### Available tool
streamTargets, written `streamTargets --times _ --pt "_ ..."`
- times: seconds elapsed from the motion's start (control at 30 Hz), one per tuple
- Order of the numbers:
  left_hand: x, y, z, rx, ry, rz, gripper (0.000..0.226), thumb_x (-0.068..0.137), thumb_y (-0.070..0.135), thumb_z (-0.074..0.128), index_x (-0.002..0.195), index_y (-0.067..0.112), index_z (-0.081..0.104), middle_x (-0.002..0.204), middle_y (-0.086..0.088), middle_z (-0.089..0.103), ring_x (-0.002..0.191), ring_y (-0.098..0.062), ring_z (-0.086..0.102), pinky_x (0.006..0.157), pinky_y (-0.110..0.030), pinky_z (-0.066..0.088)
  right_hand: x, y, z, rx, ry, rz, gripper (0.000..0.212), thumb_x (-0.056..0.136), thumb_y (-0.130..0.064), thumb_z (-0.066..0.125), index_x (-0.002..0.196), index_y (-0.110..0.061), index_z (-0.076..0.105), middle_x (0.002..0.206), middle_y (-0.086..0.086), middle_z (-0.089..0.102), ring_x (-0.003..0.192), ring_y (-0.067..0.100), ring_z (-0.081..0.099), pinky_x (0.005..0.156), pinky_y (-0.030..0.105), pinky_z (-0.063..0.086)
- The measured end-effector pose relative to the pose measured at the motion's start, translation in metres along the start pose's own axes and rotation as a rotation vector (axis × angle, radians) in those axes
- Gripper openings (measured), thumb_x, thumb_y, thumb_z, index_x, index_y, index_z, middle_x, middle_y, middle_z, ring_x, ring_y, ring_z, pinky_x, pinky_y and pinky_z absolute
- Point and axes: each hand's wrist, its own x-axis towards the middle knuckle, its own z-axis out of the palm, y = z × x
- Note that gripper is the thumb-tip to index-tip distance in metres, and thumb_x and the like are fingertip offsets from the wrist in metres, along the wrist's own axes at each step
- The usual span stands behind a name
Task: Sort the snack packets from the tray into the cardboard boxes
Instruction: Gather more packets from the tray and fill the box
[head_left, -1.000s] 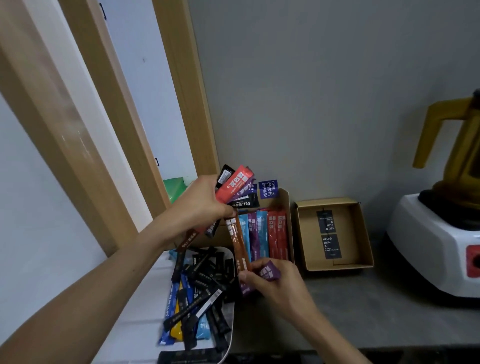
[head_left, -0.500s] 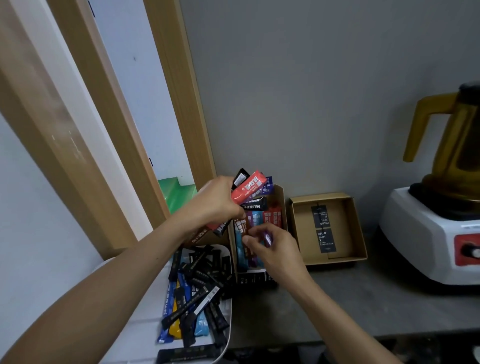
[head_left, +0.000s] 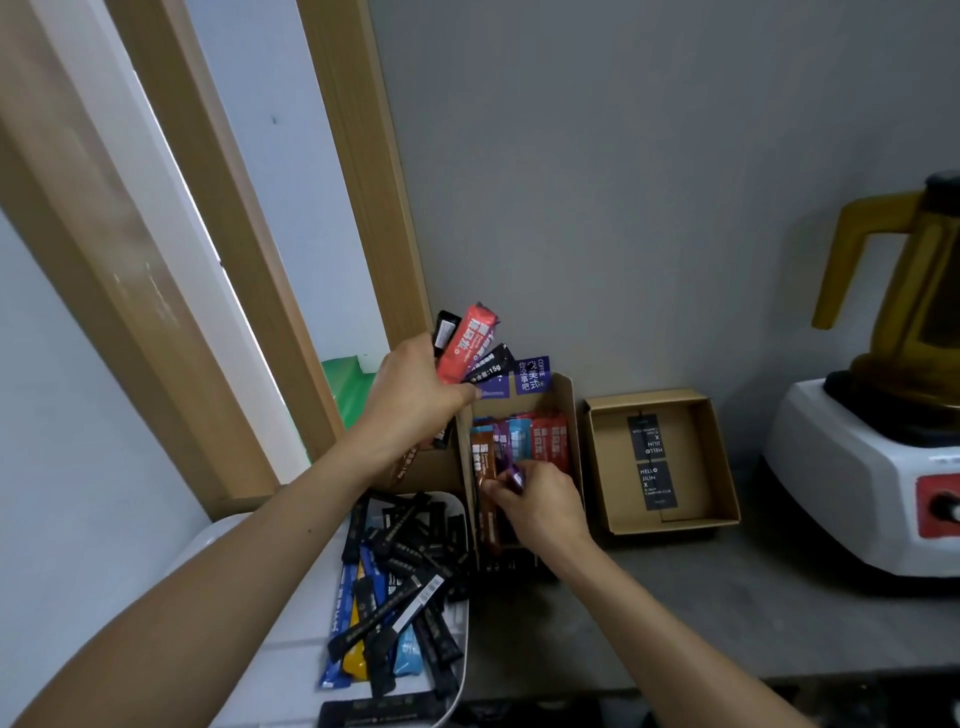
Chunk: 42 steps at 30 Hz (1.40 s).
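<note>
My left hand (head_left: 415, 400) grips a fan of several stick packets (head_left: 470, 348), red, black and purple, raised above the left end of a narrow cardboard box (head_left: 569, 410). Inside that box stand brown, purple, blue and red packets (head_left: 540, 441) in a row. My right hand (head_left: 540, 501) is down in the box and pinches a purple packet (head_left: 514, 475) among them. The white tray (head_left: 462, 670) in front holds a heap of mostly black packets (head_left: 400, 577) with some blue and yellow ones.
A second, wider cardboard box (head_left: 722, 462) sits to the right with two black packets (head_left: 652, 467) lying flat inside. A white blender base (head_left: 852, 478) with an amber jug (head_left: 914, 291) stands far right. Wooden frame posts rise at left; a grey wall is behind.
My right hand has carried the purple packet from the tray's edge up into the narrow box. My left hand has lifted its fan of packets slightly higher.
</note>
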Motion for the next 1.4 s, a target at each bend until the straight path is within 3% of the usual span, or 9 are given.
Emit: streamTargets --times 0.3,0.43,0.57,0.77,0.9,1.07,1.17,1.3,1.4 --pt "-0.006 -0.014 0.003 -0.078 -0.014 -0.050 0.051 0.080 0.036 0.086 0.117 0.020 0.056 0.092 0.016 0.058 0.087 -0.006 0.060 0.066 -0.017 0.042 -0.003 -0.007 0.004 -0.085 0.060 0.001 0.041 0.090 -0.038 0.076 0.126 -0.022 0.064 0.115 -0.004 0.071 0.106 0.016 0.070 0.092 0.042 0.061" --pt "-0.014 -0.007 -0.001 -0.126 -0.026 -0.041 0.046 0.081 0.031 0.086 0.111 0.025 0.051 0.090 0.019 0.057 0.079 0.001 0.058 0.064 -0.014 0.042 -0.006 -0.011 -0.006 0.144 0.036 0.026 0.033 0.086 -0.035 0.081 0.112 -0.021 0.066 0.108 -0.005 0.072 0.101 0.013 0.071 0.091 0.041 0.061" --pt "-0.019 0.001 -0.006 -0.200 -0.111 -0.088 0.045 0.076 0.028 0.089 0.106 0.023 0.056 0.094 0.007 0.067 0.082 -0.006 0.067 0.066 -0.020 0.048 -0.012 -0.021 -0.030 0.499 -0.173 0.048 0.024 0.087 -0.007 0.077 0.105 -0.020 0.070 0.102 -0.002 0.074 0.100 0.014 0.071 0.094 0.040 0.058" --pt "-0.022 0.011 0.000 -0.137 -0.205 -0.007 0.059 0.061 0.031 0.098 0.106 0.024 0.060 0.094 0.005 0.071 0.087 -0.010 0.070 0.078 -0.029 0.057 -0.014 -0.016 -0.044 0.968 -0.416 0.019 0.040 0.095 0.013 0.047 0.119 -0.008 0.071 0.101 0.014 0.064 0.091 0.023 0.063 0.091 0.041 0.048" --pt "-0.022 0.014 0.004 -0.122 -0.254 0.042 0.058 0.063 0.026 0.097 0.107 0.028 0.058 0.096 0.006 0.071 0.088 -0.009 0.071 0.085 -0.036 0.061 -0.013 -0.010 -0.051 0.934 -0.543 0.026 0.036 0.102 -0.002 0.046 0.133 -0.015 0.060 0.092 0.015 0.065 0.076 0.024 0.061 0.081 0.042 0.051" --pt "-0.020 0.020 0.010 -0.079 -0.359 0.087 0.057 0.070 0.023 0.093 0.116 0.024 0.059 0.101 0.005 0.072 0.091 -0.009 0.071 0.089 -0.035 0.060 -0.020 -0.018 -0.055 0.978 -0.642 -0.001 0.023 0.088 0.011 0.037 0.103 -0.001 0.051 0.078 0.015 0.062 0.063 0.019 0.049 0.063 0.030 0.040" --pt "-0.017 0.021 0.012 -0.051 -0.353 0.068 0.050 0.074 0.024 0.091 0.113 0.024 0.060 0.101 0.005 0.072 0.090 -0.008 0.071 0.087 -0.032 0.058 -0.023 -0.018 -0.056 1.055 -0.736 -0.054 0.028 0.083 0.010 0.042 0.107 -0.001 0.050 0.087 0.018 0.066 0.068 0.021 0.053 0.066 0.032 0.043" --pt "-0.008 0.018 0.004 0.000 -0.277 0.011 0.046 0.078 0.028 0.088 0.110 0.025 0.054 0.096 0.010 0.066 0.085 -0.006 0.065 0.071 -0.022 0.050 -0.026 -0.002 -0.049 0.792 -0.533 -0.094 0.029 0.101 -0.007 0.059 0.129 -0.008 0.058 0.112 0.011 0.075 0.105 0.028 0.073 0.097 0.042 0.057" --pt "-0.001 0.014 -0.003 0.037 -0.259 -0.001 0.043 0.079 0.026 0.087 0.105 0.025 0.052 0.090 0.011 0.062 0.081 -0.005 0.063 0.067 -0.021 0.046 -0.032 0.013 -0.035 0.654 -0.336 -0.159 0.026 0.097 -0.023 0.068 0.123 -0.021 0.066 0.117 0.003 0.074 0.111 0.023 0.071 0.094 0.042 0.059"
